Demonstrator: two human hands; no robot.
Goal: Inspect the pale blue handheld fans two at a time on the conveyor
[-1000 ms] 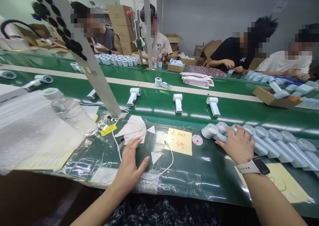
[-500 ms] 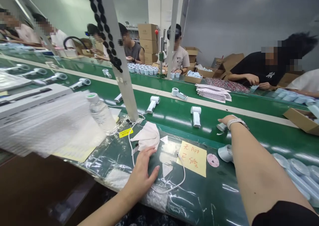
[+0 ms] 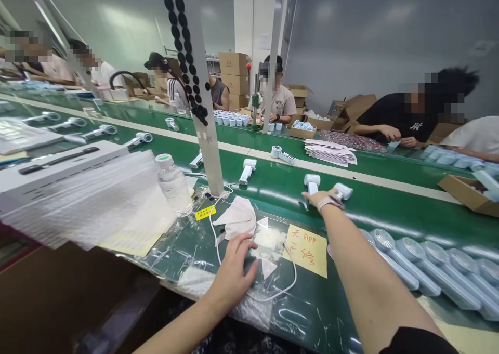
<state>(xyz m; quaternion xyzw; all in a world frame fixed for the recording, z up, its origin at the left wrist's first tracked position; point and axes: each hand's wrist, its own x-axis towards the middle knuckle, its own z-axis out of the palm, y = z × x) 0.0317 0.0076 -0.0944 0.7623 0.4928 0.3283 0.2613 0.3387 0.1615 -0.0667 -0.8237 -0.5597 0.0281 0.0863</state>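
My left hand [image 3: 238, 263] rests palm down on the plastic-covered table edge, fingers loosely spread and holding nothing. Just beyond its fingertips lies a crumpled white cloth [image 3: 238, 216], with a white cable [image 3: 273, 298] curving around. My right hand [image 3: 320, 197] reaches out over the green surface to the handle of a pale blue handheld fan [image 3: 312, 180]. It covers the handle's lower end, and most of its fingers are hidden, so I cannot tell whether they grip. Behind my right wrist lies another fan [image 3: 343, 191].
Several pale blue fans [image 3: 432, 260] lie in a row at right. A post [image 3: 210, 151] rises by a clear bottle [image 3: 173, 187]; a yellow note [image 3: 307, 250] lies between my arms. Co-workers sit across the belt, near a stack of white sheets [image 3: 329, 151] and a cardboard box [image 3: 463, 193].
My right hand has moved left, from the fan now behind my wrist to the neighbouring one. My left hand stays by the cloth. The view has shifted slightly.
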